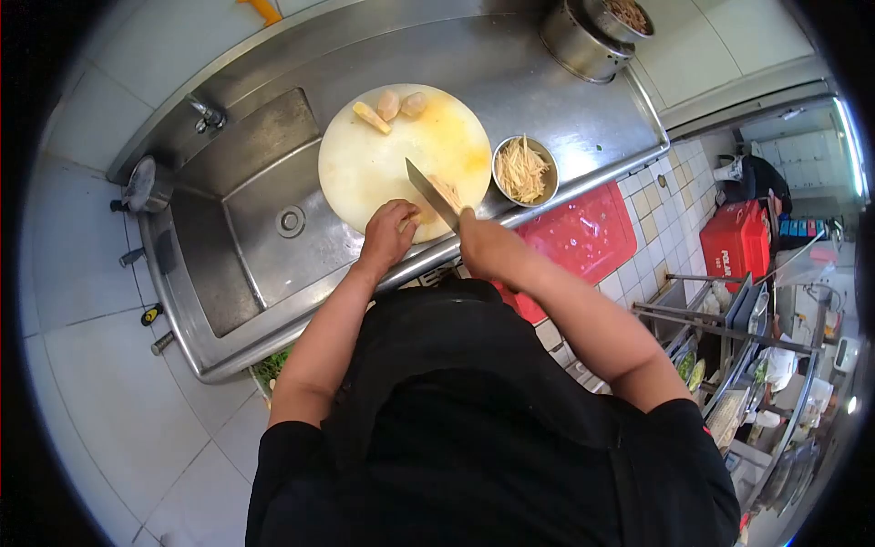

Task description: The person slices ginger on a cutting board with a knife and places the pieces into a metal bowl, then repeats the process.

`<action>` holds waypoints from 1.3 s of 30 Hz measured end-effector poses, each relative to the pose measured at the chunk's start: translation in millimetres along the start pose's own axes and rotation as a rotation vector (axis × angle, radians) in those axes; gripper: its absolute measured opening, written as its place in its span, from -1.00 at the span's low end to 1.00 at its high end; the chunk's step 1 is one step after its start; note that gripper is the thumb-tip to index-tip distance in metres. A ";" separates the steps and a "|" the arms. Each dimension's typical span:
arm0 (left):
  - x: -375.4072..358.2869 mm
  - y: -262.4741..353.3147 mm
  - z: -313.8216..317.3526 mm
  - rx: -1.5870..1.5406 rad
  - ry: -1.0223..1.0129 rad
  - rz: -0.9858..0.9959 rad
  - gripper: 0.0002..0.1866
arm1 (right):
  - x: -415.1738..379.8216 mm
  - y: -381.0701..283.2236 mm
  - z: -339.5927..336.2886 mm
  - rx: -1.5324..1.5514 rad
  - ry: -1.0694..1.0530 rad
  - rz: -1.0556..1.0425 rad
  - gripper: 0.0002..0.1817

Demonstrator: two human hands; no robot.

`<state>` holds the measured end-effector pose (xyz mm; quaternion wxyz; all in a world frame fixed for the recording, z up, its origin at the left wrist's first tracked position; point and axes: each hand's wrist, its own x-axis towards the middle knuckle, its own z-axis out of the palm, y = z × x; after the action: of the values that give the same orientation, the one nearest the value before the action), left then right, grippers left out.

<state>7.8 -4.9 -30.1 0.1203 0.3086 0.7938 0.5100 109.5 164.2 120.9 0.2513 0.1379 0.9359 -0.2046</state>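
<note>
My right hand [483, 244] is wrapped round the handle of a knife [430, 192], whose blade lies over the lower right part of a round white cutting board [365, 164]. Thin pale strips [447, 191] lie on the board just right of the blade. Left of the blade, my left hand [392, 228] rests at the board's lower edge with its fingers curled; whether it holds a piece is hidden. Near the board's top are a long yellowish piece [372, 118] and two rounded pinkish pieces [401, 105]. A metal bowl [551, 182] full of pale strips [521, 171] stands right of the board.
The board bridges a steel counter [510, 64] beside a sink basin [264, 228] with a faucet [208, 116]. Metal pots [583, 46] stand at the back right. Below the counter's edge is a red lid-like surface [583, 237]; shelving and a red box [734, 239] are farther right.
</note>
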 end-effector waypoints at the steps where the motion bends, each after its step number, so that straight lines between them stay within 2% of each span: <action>1: -0.3 3.5 -1.3 0.028 -0.004 0.002 -0.76 | 1.9 5.1 13.3 -0.013 -0.009 -0.007 -0.74; 3: -2.5 3.6 -2.0 0.059 -0.011 0.002 -0.75 | 3.7 9.1 28.0 -0.024 0.005 0.075 -0.76; 4: 1.7 1.9 -2.2 0.090 0.011 0.041 -0.75 | 8.3 9.9 24.6 -0.022 0.051 -0.003 -0.76; 5: -1.1 1.4 -1.1 0.120 0.009 0.078 -0.75 | 14.2 9.2 23.4 -0.008 0.052 0.006 -0.76; 9: -6.3 -0.7 -1.7 0.032 0.002 0.043 -0.76 | 30.7 -11.5 -11.8 -0.027 0.045 -0.075 -0.75; 13: -1.2 5.1 -1.0 0.038 0.016 0.013 -0.76 | 2.8 4.4 15.0 -0.010 0.011 -0.020 -0.72; 15: -3.8 4.4 -0.7 0.067 0.009 0.013 -0.76 | 2.0 7.4 26.4 0.002 -0.043 0.101 -0.72; 17: -2.6 1.5 -0.8 0.093 0.032 0.089 -0.76 | 15.8 12.2 29.7 0.003 0.029 0.055 -0.73; 19: 1.5 3.3 -1.7 0.081 0.019 0.095 -0.76 | 37.8 -2.4 -1.8 -0.004 0.065 -0.045 -0.73; 23: -3.0 3.9 -2.6 0.031 -0.005 0.025 -0.74 | 9.2 -11.4 -9.6 -0.028 -0.034 -0.016 -0.71; 27: -2.0 6.1 -3.1 0.099 0.009 0.042 -0.74 | 5.3 6.4 29.6 -0.038 -0.027 0.090 -0.70; 31: 2.6 0.6 0.6 0.060 0.017 0.062 -0.77 | 37.5 -1.9 0.8 -0.027 0.063 -0.024 -0.69; 35: -2.8 -0.4 0.7 0.015 0.022 0.041 -0.76 | 12.7 -12.5 -15.8 -0.051 -0.071 0.002 -0.66; 39: -4.5 6.3 -0.6 0.049 0.031 0.026 -0.77 | 8.0 10.6 35.2 -0.035 0.032 0.054 -0.74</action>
<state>13.3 -6.3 -24.9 0.0938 0.3139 0.8037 0.4967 121.2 158.8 85.6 0.2438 0.1618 0.9393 -0.1792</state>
